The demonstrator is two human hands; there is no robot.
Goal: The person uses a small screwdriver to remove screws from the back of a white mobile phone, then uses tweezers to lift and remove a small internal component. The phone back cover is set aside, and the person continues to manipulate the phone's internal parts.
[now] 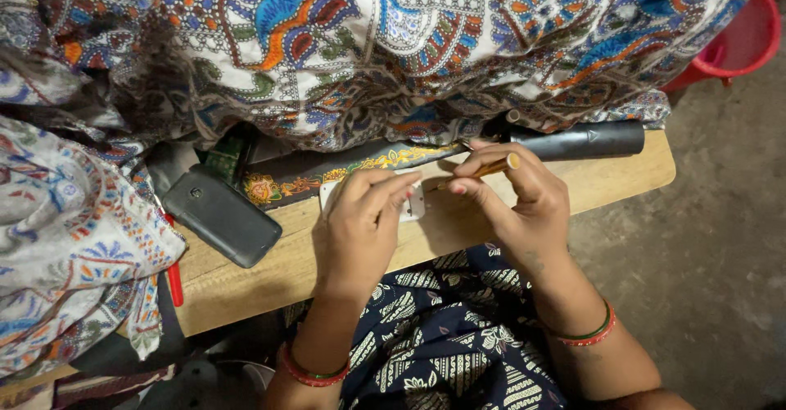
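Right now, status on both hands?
Right hand pinching yellow-handled tool. Left hand fingertips on white plate. Patterned cloth heaped over machine; dark phone beside.

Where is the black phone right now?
In the head view the black phone lies on the wooden table, left of the left hand, beside the patterned cloth.

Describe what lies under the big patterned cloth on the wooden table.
Under the patterned cloth a black machine base with gold floral decoration shows on the wooden table. Whatever lies further under the cloth is hidden.
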